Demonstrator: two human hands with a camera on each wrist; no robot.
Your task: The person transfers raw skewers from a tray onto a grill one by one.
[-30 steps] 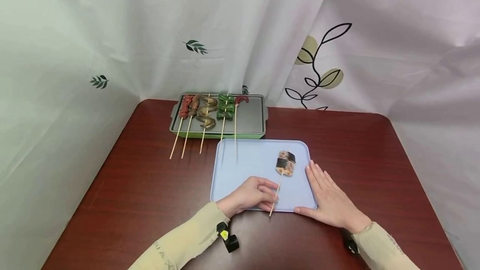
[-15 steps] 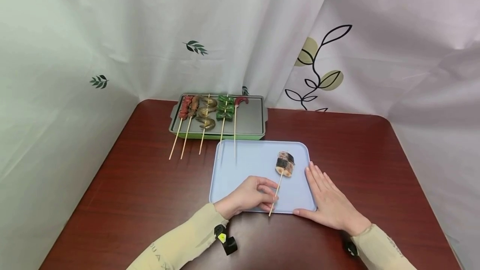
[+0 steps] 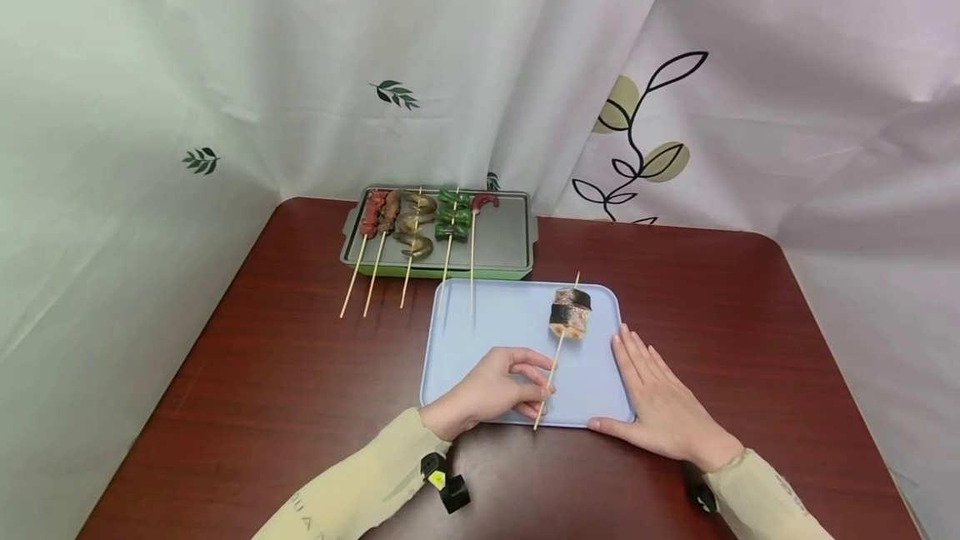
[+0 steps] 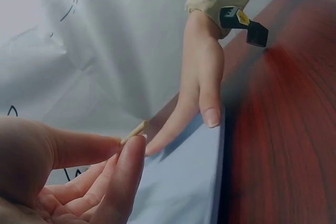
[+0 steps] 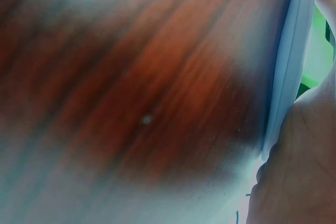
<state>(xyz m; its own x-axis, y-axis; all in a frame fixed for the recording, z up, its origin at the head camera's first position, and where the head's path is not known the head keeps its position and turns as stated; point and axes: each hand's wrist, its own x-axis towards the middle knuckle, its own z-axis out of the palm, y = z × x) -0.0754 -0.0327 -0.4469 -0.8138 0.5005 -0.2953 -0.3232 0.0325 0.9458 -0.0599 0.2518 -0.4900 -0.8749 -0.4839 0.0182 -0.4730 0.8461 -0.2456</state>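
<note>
A skewer [image 3: 570,313] carries two pale, browned chunks with dark bands over the right part of the light blue tray [image 3: 472,332]. My left hand [image 3: 498,386] pinches its wooden stick [image 4: 137,128] between thumb and index finger near the lower end, above the tray's front edge. The other left fingers curl loosely beneath. My right hand [image 3: 663,402] rests at the tray's front right corner, fingers straight along the right side and thumb on the front rim. In the right wrist view, part of that hand [image 5: 310,150] shows beside the tray's edge [image 5: 287,72].
Behind the tray stands a grey grill pan [image 3: 501,232] on a green base. Several skewers lie across it, among them red meat, brown pieces and green peppers [image 3: 452,215]; two sticks overhang the tray. A dark red table [image 3: 247,357] meets white curtains [image 3: 315,65] at back and sides.
The skewer's food end has shifted away from me and up, and its pointed tip now shows beyond the chunks. My left hand has moved slightly; my right hand stays put.
</note>
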